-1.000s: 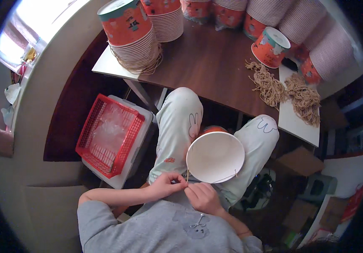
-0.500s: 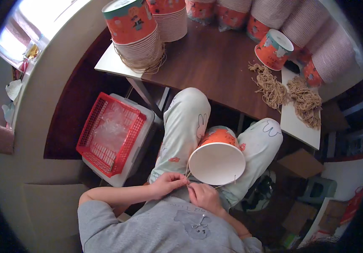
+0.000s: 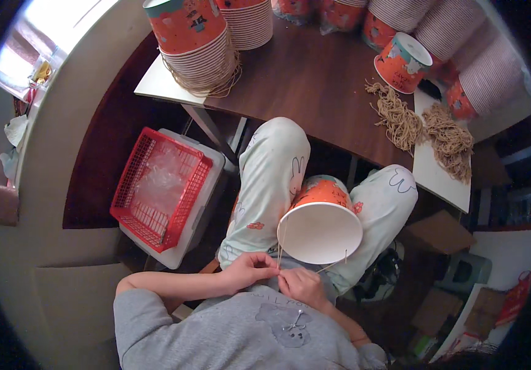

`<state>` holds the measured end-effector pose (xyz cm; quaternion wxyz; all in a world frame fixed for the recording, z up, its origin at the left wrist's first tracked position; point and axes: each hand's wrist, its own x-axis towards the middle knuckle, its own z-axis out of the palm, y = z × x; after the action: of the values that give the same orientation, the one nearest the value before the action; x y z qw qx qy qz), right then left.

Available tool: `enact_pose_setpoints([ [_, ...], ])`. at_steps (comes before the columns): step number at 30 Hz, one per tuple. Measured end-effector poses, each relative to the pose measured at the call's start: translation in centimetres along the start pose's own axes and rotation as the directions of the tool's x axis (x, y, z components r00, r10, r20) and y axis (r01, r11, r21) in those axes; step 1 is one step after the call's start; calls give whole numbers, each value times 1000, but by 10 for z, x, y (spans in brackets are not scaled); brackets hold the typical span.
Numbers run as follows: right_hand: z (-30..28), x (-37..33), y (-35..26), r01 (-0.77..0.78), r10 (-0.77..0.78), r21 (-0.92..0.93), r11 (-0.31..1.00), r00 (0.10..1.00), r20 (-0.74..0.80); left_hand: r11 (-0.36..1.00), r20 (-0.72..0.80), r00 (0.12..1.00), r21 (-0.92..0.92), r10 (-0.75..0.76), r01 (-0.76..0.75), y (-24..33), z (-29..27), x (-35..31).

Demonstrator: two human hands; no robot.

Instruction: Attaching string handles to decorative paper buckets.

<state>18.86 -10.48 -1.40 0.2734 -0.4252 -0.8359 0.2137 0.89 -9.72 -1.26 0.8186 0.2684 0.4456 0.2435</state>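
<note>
An orange paper bucket lies on its side between my knees, its white open mouth toward me. Thin tan cord runs from the left of the rim down to my fingers, and another stretch of it leads from the rim's lower right to my right hand. My left hand pinches the cord with thumb and forefinger. Close against it, my right hand is closed on the cord too, its fingers curled. The fingertips of both hands meet just below the bucket's mouth; exactly how the cord lies between them is too small to tell.
Ahead stands a brown table with stacked buckets at its left, cord draped round them. One bucket and two heaps of tan cord lie at its right. A red basket sits on a white bin to my left.
The bucket's mouth now sits slightly higher relative to my hands, and the cord at its left shows as longer, straighter strands. Both hands stay together, pinching. The whole view has shifted slightly.
</note>
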Motion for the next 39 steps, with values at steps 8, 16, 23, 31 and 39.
enact_pose_setpoints([
  [8, -5, 1, -2, -20, 23, -50, 999, 998, 55, 959, -49, 985, -244, -163, 147, -4, 6, 5],
  [16, 6, -3, -1, 17, -17, 44, 999, 1000, -13, 951, -39, 976, -234, -215, 201, 12, -5, 5],
  [23, 4, -5, 3, 101, -97, -59, 993, 993, 71, 977, 81, 993, 189, 84, -98, 7, -1, 4],
  [31, -5, 5, -4, 85, -85, -110, 990, 996, 12, 994, 55, 993, 33, -107, 105, 5, -9, 6],
  [39, -11, 5, -6, 79, -76, -94, 992, 997, 30, 956, 130, 975, -210, -179, 204, 5, -10, 7],
])
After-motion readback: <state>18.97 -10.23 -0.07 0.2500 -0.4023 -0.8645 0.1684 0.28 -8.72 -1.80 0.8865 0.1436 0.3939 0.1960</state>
